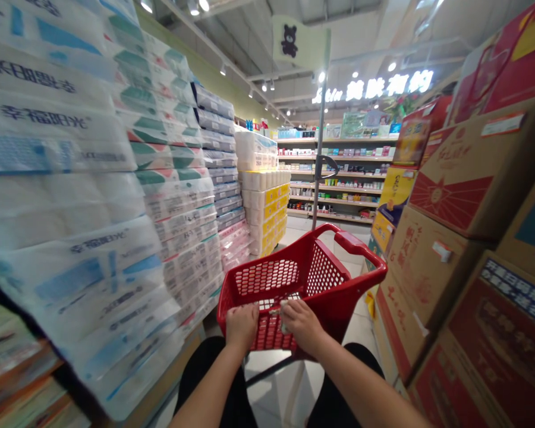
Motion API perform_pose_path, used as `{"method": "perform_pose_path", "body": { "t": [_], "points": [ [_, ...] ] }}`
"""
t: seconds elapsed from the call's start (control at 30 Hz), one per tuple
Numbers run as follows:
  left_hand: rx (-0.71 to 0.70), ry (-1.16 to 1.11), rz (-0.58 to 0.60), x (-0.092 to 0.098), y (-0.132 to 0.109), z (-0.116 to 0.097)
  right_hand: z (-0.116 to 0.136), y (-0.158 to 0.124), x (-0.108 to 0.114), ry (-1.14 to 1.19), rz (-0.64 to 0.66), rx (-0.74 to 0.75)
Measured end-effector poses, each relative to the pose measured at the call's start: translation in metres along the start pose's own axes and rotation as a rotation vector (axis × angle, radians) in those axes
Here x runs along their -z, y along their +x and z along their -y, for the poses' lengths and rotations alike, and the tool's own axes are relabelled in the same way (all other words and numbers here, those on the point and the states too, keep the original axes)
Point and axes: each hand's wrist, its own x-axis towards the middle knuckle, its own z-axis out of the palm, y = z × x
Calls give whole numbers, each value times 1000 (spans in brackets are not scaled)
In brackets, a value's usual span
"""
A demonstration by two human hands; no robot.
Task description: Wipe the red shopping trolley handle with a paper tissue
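Note:
A red plastic shopping cart (pixel 267 276) with a perforated basket stands right in front of me, its handle at the far right side. My left hand (pixel 242 324) is closed over the near rim of the basket. Further right on that same rim, my right hand (pixel 301 324) is closed, with a small pale, greenish-white piece (pixel 285 315) showing under its fingers; its kind I cannot make out. A grey pole (pixel 320 148) rises behind the basket and carries a pale flag with a black bear (pixel 289 40).
Tall stacks of wrapped toilet paper (pixel 84 178) line the left side. Cardboard boxes (pixel 455 172) are piled close on the right. Shelves of small goods (pixel 352 159) stand at the back. White floor tiles (pixel 276 380) show below the cart.

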Motion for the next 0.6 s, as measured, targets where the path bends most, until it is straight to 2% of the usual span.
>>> {"method": "perform_pose_path", "body": {
  "t": [0.1,0.2,0.3,0.43,0.6],
  "points": [
    [-2,-12,-4,0,-1,0,4,-7,-6,-58,-4,23],
    [3,-21,-15,0,-1,-1,6,-13,-11,-71,93,31],
    [-2,-22,-29,-2,0,-1,7,-16,-14,-81,173,-33],
    [12,-36,-52,-4,0,0,11,-14,-15,-108,197,-144],
    [8,-38,-58,-3,-2,0,13,-12,-20,-88,200,-83]
  ]
}}
